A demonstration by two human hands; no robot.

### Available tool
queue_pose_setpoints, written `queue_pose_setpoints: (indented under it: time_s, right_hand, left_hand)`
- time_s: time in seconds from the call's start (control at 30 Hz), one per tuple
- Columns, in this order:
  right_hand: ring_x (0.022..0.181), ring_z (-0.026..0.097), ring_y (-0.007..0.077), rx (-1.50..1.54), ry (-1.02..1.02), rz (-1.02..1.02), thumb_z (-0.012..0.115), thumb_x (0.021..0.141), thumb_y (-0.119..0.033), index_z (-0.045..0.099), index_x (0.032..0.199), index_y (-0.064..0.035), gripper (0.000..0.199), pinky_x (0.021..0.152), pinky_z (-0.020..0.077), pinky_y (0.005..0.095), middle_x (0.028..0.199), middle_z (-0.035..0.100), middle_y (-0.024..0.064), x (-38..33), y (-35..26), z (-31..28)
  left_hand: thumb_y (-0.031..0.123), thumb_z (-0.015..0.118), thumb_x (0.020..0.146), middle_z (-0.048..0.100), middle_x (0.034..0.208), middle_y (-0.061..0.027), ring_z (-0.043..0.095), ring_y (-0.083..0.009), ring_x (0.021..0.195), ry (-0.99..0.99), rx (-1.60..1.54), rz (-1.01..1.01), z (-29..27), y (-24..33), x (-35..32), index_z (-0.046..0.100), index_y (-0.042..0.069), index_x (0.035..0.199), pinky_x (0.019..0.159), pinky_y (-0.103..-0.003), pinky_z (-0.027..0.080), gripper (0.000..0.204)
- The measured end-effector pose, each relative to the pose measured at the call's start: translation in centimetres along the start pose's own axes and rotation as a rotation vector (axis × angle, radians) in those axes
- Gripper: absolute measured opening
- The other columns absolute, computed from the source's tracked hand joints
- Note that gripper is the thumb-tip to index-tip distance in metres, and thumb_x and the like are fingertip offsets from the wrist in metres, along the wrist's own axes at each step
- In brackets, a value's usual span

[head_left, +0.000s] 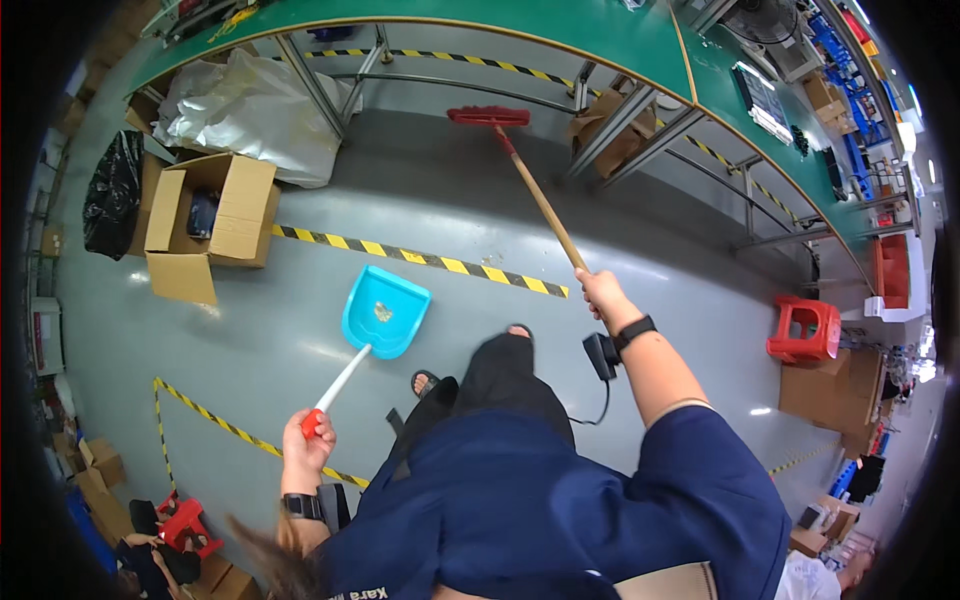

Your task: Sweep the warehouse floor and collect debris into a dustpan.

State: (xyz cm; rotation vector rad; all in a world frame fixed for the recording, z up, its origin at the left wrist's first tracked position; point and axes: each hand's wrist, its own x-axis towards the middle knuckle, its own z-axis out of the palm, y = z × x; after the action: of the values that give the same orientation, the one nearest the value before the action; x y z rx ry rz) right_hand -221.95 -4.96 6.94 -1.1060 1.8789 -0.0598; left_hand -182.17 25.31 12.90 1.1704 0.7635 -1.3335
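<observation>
Clasping the blue dustpan (405, 293) in curled left fingers (324, 440) and the red-headed broom (541, 201), reaching toward the desk (610, 38), in closed right fingers (594, 284), I'm remotely seeing debris (383, 312) sitting collected, while apparent specks (492, 262) are lying beyond the striped tape (427, 258).

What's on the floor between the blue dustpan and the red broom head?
In the head view, yellow-and-black striped tape crosses the grey floor between the blue dustpan and the red broom head.

The dustpan (405, 318) looks smooth plastic, the broom handle (548, 211) wooden.
</observation>
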Motion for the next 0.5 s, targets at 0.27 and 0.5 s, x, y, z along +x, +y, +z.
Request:
queue_pose_setpoints:
  time_s: [0.27, 0.5]
  right_hand:
    - [0.080, 0.049, 0.0429, -0.350, -0.157, 0.055, 0.034, 0.079, -0.044, 0.053, 0.078, 0.0049, 0.052, 0.068, 0.0398, 0.0449, 0.079, 0.052, 0.0283, -4.0, 19.0, -6.6]
    - [0.065, 0.055, 0.0336, -0.565, -0.015, 0.183, 0.044, 0.077, -0.038, 0.055, 0.070, 0.0033, 0.043, 0.058, 0.0415, 0.0392, 0.063, 0.054, 0.0212, -16.1, 25.8, -21.5]
  left_hand:
    - [0.017, 0.037, 0.077, 0.042, 0.060, -0.0030, 0.037, -0.0105, 0.048, 0.069, 0.003, 0.036, 3.7, -6.7, -0.9, 0.039, 0.003, 0.073, 0.044, -0.022, 0.032, 0.015]
    - [0.016, 0.034, 0.076, 0.042, 0.060, -0.0040, 0.037, -0.0123, 0.048, 0.169, -0.190, -0.011, 1.7, -10.3, 3.1, 0.039, 0.001, 0.072, 0.046, -0.025, 0.033, 0.016]
